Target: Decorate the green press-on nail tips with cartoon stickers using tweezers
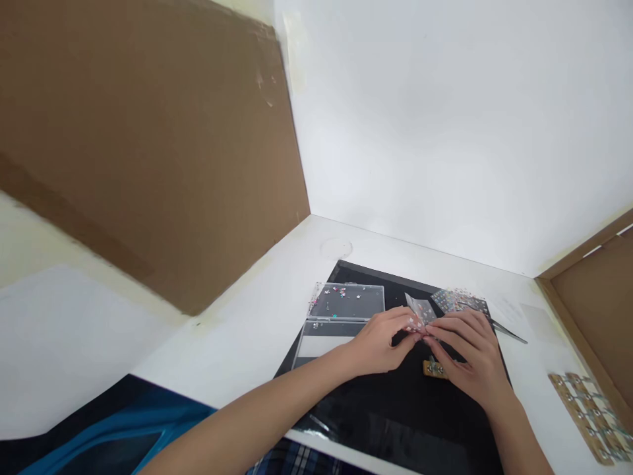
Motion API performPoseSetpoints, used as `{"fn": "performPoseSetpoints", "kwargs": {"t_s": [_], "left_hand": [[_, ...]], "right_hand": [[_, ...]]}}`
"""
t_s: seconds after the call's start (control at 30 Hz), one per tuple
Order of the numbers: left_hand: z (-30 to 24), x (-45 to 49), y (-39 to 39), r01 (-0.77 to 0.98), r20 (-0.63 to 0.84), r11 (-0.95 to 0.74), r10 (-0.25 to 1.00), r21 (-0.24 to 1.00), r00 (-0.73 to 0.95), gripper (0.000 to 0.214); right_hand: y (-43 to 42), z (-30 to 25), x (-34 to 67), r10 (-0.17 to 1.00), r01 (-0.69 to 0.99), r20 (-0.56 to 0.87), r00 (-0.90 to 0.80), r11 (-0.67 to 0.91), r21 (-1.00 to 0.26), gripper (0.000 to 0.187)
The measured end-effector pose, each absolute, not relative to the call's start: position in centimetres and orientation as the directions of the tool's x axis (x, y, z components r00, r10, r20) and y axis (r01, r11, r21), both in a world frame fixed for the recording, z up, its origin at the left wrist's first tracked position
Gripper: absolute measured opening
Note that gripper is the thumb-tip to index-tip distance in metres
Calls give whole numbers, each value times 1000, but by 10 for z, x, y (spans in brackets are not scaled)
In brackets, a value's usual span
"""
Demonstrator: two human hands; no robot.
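The open plastic box [345, 321] stands just beyond the left hand [378, 343], and the sticker sheet [459, 301] and tweezers [509, 333] lie past the right hand [469, 353]. The black mat [395, 422] gives room toward the person, with the small wooden block [435, 369] in the way; the studded board [588, 419] sits well to the right.

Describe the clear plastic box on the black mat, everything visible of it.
The clear plastic box lies flat and open on the black mat, apparently hinged into two shallow halves. Small loose rhinestones, silver, pink and teal, are scattered in the far half. A white strip shows through the near half. The person's left hand sits at its right edge; whether they touch cannot be told.
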State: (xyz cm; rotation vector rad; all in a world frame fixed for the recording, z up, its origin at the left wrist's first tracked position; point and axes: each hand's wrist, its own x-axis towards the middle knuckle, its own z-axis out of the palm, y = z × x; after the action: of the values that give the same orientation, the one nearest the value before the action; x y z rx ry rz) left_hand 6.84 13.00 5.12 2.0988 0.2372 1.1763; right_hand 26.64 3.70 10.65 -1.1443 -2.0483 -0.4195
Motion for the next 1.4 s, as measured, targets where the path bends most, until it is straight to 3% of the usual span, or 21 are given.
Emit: {"fn": "performPoseSetpoints", "kwargs": {"t_s": [0.37,0.7,1.1,1.4], "left_hand": [[56,69,130,-227,715,-745,434,627,549,16],[58,72,125,-302,602,-532,586,791,543,16],[55,72,131,-330,525,-410,616,850,587,20],[45,73,130,-350,369,-171,669,921,645,35]], "right_hand": [[38,109,266,565,828,738,-370,560,-14,21],[33,102,265,518,887,773,-366,445,122,37],[40,98,259,535,880,804,-259,474,-32,20],[39,97,249,519,878,830,-203,472,-80,25]]}}
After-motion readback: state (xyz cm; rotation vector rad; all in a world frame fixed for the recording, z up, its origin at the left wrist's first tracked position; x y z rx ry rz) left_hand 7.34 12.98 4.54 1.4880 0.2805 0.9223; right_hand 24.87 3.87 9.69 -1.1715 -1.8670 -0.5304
